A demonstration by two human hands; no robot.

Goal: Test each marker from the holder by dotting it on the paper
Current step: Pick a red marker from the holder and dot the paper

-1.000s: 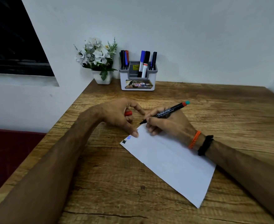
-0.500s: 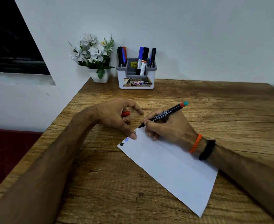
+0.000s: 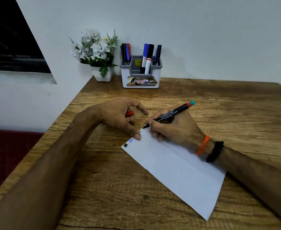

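Right hand [image 3: 174, 128] grips a black marker [image 3: 171, 114], tip down on the far left corner of the paper [image 3: 178, 165] lying on the wooden table [image 3: 219, 105]. Left hand [image 3: 120, 117] pins that corner with its thumb and curls round a red cap [image 3: 129, 113]. Holder [image 3: 140, 75] with more markers stands far back against the wall, right of a flower pot [image 3: 102, 74].

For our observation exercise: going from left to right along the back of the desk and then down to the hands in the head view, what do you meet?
Flower pot → marker holder; then left hand → right hand holding the marker.
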